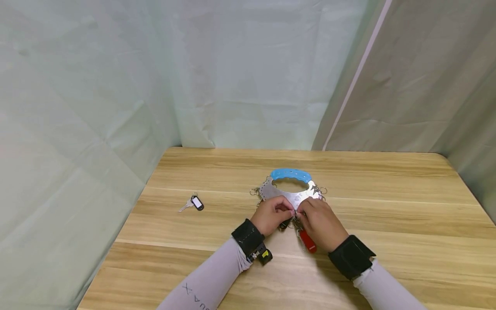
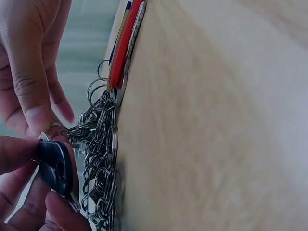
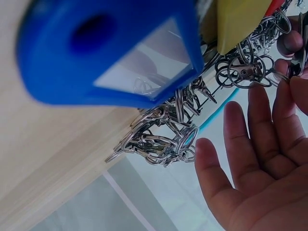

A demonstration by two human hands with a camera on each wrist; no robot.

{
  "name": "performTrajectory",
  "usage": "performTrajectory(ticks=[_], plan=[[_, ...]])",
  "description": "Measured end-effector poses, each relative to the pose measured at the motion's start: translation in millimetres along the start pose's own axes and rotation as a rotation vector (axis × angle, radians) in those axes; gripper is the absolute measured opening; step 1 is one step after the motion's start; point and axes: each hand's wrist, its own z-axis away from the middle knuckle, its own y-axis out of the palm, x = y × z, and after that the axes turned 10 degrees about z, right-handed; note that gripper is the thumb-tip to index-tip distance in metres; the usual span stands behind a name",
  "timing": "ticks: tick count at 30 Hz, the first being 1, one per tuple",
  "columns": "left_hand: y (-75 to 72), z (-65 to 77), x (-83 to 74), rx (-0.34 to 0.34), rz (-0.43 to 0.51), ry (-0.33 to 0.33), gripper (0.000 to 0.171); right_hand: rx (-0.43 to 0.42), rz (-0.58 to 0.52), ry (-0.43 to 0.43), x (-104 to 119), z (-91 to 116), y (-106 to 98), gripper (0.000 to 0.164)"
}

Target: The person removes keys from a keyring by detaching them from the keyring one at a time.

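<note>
On the table [image 1: 407, 215], at the near edge of the blue-handled metal plate [image 1: 287, 196] — left hand [image 1: 271, 214] pinches a black key [image 2: 55, 166]; right hand [image 1: 322, 223] pinches a ring [image 3: 281, 75], red tag [image 1: 308, 241] nearby.

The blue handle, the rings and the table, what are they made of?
The blue handle may be plastic or rubber: it looks smooth and evenly coloured. The rings seem to be shiny metal wire, because they're thin, silvery and catch the light. The table looks like smooth wood with brown grain streaks, but could be a printed covering.
</note>
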Motion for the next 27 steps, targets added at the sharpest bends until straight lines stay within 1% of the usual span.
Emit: performTrajectory(ticks=[7, 12, 14, 17, 21, 24, 27], plan=[[0.2, 1.2, -1.5, 0.009, -0.040, 0.014, 0.005, -0.007, -0.006, 0.007, 0, 1, 1, 0.013], [-0.3, 0.7, -2.2, -0.001, -0.043, -0.002, 0.006, -0.005, -0.015, 0.019, -1, 1, 2, 0.015], [-0.6, -0.1, -1.4, -0.004, -0.024, -0.018, 0.005, 0.000, -0.014, 0.019, -1, 1, 2, 0.017], [-1.1, -1.5, -0.6, -0.003, 0.049, -0.049, 0.004, 0.006, -0.011, 0.016, -1, 1, 1, 0.018], [-2.5, 3.4, -17.2, 0.001, 0.138, -0.082, 0.008, 0.005, -0.011, 0.010, -1, 1, 1, 0.017], [-3.7, 7.7, -30.1, 0.004, 0.157, -0.090, 0.009, 0.000, -0.015, 0.005, -1, 1, 1, 0.017], [-5.0, 7.2, -30.0, 0.015, 0.184, -0.099, 0.010, -0.008, -0.021, -0.001, -1, 0, 0, 0.017]])
